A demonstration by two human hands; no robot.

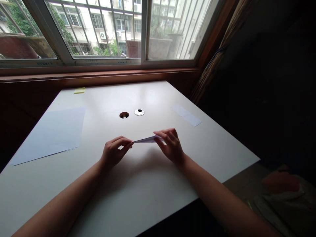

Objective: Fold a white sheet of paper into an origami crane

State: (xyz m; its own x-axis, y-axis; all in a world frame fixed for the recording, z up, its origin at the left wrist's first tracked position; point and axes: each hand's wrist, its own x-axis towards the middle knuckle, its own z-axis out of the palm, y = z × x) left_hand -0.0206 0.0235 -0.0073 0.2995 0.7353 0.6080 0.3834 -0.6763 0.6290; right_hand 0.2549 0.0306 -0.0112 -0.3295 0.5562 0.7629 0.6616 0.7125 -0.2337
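Note:
Between my hands, a folded piece of paper (145, 140) is held above the white table, narrowing to a point at its left end. My left hand (117, 149) pinches that pointed tip between thumb and fingers. At the wider right end, my right hand (171, 143) grips the paper, thumb below and fingers on top, covering part of it. A soft shadow of the hands falls on the tabletop beneath.
White sheets (54, 131) lie on the left of the table (103, 194). A paper strip (186, 115) lies at the right. A yellow pad (79, 90) sits at the back edge. Beyond my hands are a round hole (124, 115) and its cover (139, 112). A barred window (98, 29) stands behind.

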